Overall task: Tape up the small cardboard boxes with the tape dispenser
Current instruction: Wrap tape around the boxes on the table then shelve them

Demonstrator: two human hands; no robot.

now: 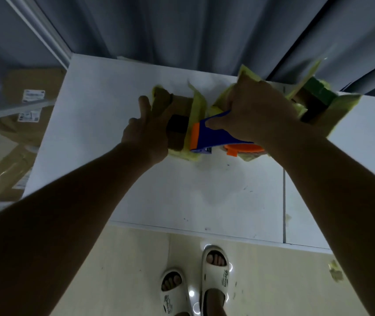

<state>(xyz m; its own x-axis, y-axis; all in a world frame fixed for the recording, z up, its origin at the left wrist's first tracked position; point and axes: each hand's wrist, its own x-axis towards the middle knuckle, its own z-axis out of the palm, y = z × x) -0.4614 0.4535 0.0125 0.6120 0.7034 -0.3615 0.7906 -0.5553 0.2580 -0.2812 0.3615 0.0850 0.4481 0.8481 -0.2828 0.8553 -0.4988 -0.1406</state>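
Observation:
A small brown cardboard box [179, 103] with yellowish tape strips lies on the white table [104, 124]. My left hand [150, 131] holds its left side, fingers along the box's near face and thumb over the top. My right hand [257, 112] grips the blue and orange tape dispenser [214, 135], whose orange front edge sits against the box's right part. A strip of yellowish tape [196, 103] runs across the box there. The image is blurred with motion.
An open cardboard box [319, 106] with taped flaps and a green item inside stands at the right, by the grey curtain. Flat cardboard parcels [22, 115] lie on the floor left of the table. My feet in white slippers [214, 270] stand at the table's near edge.

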